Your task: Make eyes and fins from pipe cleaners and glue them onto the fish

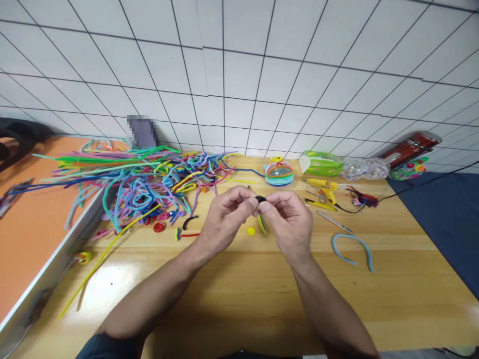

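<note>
My left hand [226, 219] and my right hand [294, 227] meet above the middle of the wooden table. Both pinch a small black piece [261, 199] between thumb and fingertips; it looks like a bit of pipe cleaner, partly hidden by the fingers. Below them lie a yellow disc [251, 231] and a green-and-yellow strip [263, 225]. Left of my left hand rest a short black curved pipe cleaner [190, 222] and a red stem [189, 235] with a blue-and-yellow end. A round striped pipe-cleaner piece [279, 174] with a clear front stands behind my hands.
A heap of coloured pipe cleaners [142, 192] covers the back left. To the right are a yellow glue gun [322, 188], a yellow cutter [320, 204], a metal pen-like tool [334, 222] and a bent blue pipe cleaner [351, 236]. A green packet [322, 164] stands by the wall.
</note>
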`<move>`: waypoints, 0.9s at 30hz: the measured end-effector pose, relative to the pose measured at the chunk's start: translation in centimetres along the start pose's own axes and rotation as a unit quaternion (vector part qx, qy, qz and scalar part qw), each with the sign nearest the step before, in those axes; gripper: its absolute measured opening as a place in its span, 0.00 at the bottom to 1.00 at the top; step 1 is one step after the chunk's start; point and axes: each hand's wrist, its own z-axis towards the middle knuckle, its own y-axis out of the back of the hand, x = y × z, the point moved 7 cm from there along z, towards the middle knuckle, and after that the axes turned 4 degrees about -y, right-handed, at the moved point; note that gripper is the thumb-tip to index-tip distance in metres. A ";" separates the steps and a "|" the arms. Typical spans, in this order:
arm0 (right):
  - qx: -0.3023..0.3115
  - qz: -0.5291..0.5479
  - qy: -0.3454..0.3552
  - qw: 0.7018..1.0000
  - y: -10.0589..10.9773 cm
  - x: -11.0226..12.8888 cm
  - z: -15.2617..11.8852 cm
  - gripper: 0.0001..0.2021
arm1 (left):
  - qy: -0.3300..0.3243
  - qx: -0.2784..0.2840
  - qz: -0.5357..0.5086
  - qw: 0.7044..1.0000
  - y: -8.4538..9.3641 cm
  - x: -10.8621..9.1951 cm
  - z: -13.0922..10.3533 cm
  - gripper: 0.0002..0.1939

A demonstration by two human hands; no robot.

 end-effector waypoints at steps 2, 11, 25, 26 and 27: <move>0.009 0.010 -0.015 1.000 -0.1 -0.1 0.0 0.05 | -0.005 0.005 -0.005 1.000 -0.1 0.0 0.0 0.12; 0.062 0.082 -0.048 0.994 -0.6 0.2 -0.2 0.07 | -0.044 0.023 0.022 0.999 0.0 -1.1 -0.3 0.14; 0.085 0.085 -0.070 0.990 -0.5 -0.5 -0.1 0.10 | -0.062 0.050 0.047 0.996 0.0 -1.8 -0.3 0.08; 0.084 0.082 -0.071 0.991 -0.5 -0.5 -0.1 0.10 | -0.063 0.050 0.048 0.996 0.0 -1.8 -0.3 0.08; 0.082 0.079 -0.072 0.991 -0.5 -0.5 -0.1 0.11 | -0.063 0.051 0.050 0.995 0.0 -1.8 -0.3 0.08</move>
